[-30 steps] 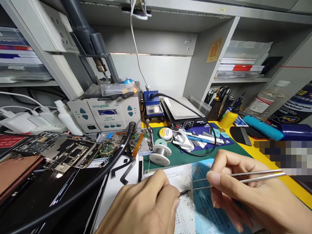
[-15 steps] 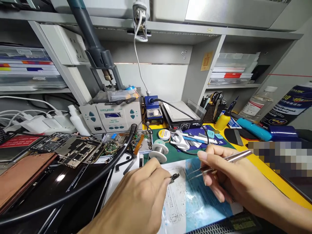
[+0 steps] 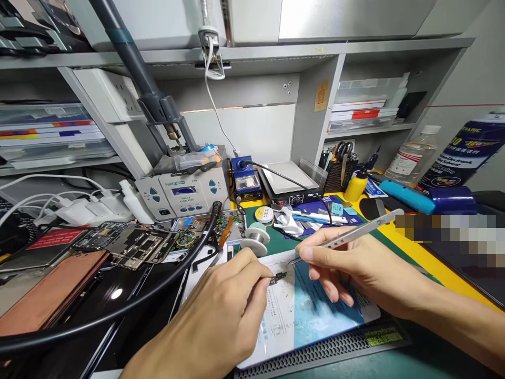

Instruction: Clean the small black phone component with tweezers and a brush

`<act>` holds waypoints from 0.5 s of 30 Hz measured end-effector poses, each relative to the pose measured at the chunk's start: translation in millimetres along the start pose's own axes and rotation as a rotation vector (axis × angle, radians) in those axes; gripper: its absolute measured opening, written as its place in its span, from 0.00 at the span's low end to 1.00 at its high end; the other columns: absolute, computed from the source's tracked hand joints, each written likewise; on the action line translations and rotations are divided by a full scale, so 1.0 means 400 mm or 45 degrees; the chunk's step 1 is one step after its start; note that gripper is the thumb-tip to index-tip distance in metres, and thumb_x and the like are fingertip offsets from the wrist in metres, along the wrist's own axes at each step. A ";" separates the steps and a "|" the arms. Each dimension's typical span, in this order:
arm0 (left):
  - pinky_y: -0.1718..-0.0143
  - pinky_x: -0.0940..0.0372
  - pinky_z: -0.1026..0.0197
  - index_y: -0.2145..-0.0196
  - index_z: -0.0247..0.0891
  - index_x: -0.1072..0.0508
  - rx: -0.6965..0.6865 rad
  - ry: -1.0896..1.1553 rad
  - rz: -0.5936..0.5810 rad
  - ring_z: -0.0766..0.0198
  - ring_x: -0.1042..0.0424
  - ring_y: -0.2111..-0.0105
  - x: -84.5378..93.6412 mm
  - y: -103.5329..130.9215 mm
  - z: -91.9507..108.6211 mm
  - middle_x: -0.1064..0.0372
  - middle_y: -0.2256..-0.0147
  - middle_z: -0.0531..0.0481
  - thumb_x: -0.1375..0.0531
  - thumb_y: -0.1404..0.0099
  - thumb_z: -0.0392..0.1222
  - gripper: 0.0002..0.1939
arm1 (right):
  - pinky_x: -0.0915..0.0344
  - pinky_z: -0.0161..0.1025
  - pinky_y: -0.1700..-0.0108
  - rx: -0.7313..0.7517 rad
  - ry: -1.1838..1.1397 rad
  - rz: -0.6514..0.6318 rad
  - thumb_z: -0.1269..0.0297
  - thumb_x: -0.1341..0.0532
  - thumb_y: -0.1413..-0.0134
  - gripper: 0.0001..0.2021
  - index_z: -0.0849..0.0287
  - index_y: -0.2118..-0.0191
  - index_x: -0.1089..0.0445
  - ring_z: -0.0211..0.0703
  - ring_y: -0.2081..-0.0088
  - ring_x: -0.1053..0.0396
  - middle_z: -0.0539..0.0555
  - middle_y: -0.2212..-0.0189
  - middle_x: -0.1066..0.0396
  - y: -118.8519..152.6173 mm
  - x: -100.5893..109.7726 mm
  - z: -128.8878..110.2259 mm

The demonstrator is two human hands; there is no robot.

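left hand [image 3: 232, 295] pinches small part [image 3: 277, 277] | right hand [image 3: 347, 263] grips tweezers [image 3: 355, 234] | station [image 3: 183, 192] "LEAD FREE"

The tweezers [image 3: 351, 235] are bright brushed metal with a satin sheen. The sheet [image 3: 315, 316] under them looks like glossy blue-and-white plastic film, catching glare. Near the tabletop's front edge lies a matt black ribbed rubber mat [image 3: 327, 350]. The solder spool [image 3: 254, 237] is smooth white plastic; the hose [image 3: 118, 310] at the left is dull black rubber.
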State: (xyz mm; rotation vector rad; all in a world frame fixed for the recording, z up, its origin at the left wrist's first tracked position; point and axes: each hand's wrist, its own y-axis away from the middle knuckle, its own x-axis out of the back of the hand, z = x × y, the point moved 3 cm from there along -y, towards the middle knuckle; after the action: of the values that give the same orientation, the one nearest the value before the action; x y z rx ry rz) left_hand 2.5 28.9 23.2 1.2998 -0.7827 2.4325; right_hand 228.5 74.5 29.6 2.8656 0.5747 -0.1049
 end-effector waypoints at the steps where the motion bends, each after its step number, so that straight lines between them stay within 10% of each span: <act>1: 0.69 0.40 0.58 0.58 0.42 0.24 -0.006 -0.012 -0.015 0.63 0.31 0.69 0.002 0.000 0.002 0.30 0.64 0.53 0.50 0.20 0.34 0.15 | 0.34 0.28 0.84 0.019 0.026 -0.002 0.56 0.16 0.53 0.17 0.61 0.69 0.18 0.37 0.83 0.28 0.48 0.80 0.22 0.000 0.000 0.002; 9: 0.67 0.34 0.54 0.57 0.38 0.22 -0.179 -0.153 -0.070 0.58 0.27 0.68 0.003 -0.010 0.015 0.29 0.63 0.48 0.50 0.23 0.31 0.16 | 0.36 0.29 0.83 0.029 0.108 0.022 0.50 0.20 0.47 0.19 0.58 0.72 0.24 0.35 0.85 0.31 0.49 0.81 0.22 0.002 0.006 0.015; 15: 0.72 0.34 0.60 0.57 0.39 0.21 -0.248 -0.029 0.198 0.64 0.28 0.73 -0.002 -0.004 0.010 0.29 0.67 0.52 0.47 0.24 0.28 0.15 | 0.36 0.26 0.84 0.012 0.005 -0.001 0.55 0.19 0.47 0.18 0.58 0.72 0.25 0.35 0.84 0.29 0.48 0.81 0.22 0.005 0.004 0.014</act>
State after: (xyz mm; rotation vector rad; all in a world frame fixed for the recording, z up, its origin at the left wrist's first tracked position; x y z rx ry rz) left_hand 6.3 27.8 25.0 1.2363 -1.1348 2.3885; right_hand 230.6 72.0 24.4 2.8755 0.5778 -0.1019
